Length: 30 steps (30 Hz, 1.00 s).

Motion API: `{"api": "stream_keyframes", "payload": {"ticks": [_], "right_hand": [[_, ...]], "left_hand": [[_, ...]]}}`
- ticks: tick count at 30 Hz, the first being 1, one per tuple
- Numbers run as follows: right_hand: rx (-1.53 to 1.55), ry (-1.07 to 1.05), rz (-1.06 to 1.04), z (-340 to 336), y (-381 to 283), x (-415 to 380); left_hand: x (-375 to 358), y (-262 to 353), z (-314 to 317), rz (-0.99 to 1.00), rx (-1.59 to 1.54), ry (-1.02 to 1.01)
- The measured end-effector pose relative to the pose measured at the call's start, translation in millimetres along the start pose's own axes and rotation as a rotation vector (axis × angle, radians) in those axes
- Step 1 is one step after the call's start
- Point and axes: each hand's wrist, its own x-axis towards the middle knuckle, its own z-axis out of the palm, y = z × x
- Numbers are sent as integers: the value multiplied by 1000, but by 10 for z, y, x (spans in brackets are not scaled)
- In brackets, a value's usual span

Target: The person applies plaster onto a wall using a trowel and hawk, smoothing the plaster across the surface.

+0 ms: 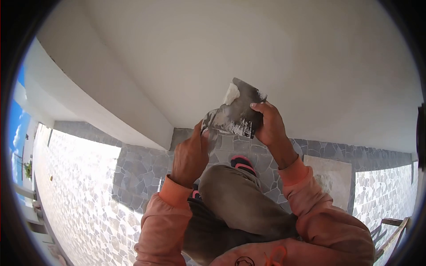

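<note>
In the head view, my right hand (271, 126) grips a dark flat plate (244, 108) by its right edge, thumb on top and fingers underneath. White smears cover much of its face, and a lump of white putty (231, 94) sits at its upper left edge. My left hand (188, 155) is closed around a putty knife (212, 119), whose smeared blade meets the plate's lower left side. The knife's handle is mostly hidden by my fingers. Both tools are held above my knee, in front of the pale wall (310, 57).
A pale ledge (106, 84) juts out along the left. Below lies a stone-patterned floor (146, 173), with a light square board or slab (330, 179) at the right. A wooden frame (395, 235) stands at the lower right. My shoe (243, 163) is near the wall's base.
</note>
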Motion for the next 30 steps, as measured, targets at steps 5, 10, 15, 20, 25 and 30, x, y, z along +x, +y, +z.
{"api": "stream_keyframes", "payload": {"ticks": [5,10,15,20,25,30], "right_hand": [[117,9,19,-452,-21,-99],[257,235,159,-1448,764,-181],[351,412,268,-2650,1911,61],[291,665,280,-2870,2377,380],[-1345,436,-79,-3223,2901,556],[-968,485,-219,-3768,3513,869]], "left_hand": [[1,-60,-135,-131,-78,-21],[22,-195,-175,-185,-102,26],[65,-176,-181,-269,-105,22],[160,-146,-137,-338,-79,-11],[272,-173,-68,-385,-103,-44],[343,-175,-83,-398,-35,-130]]}}
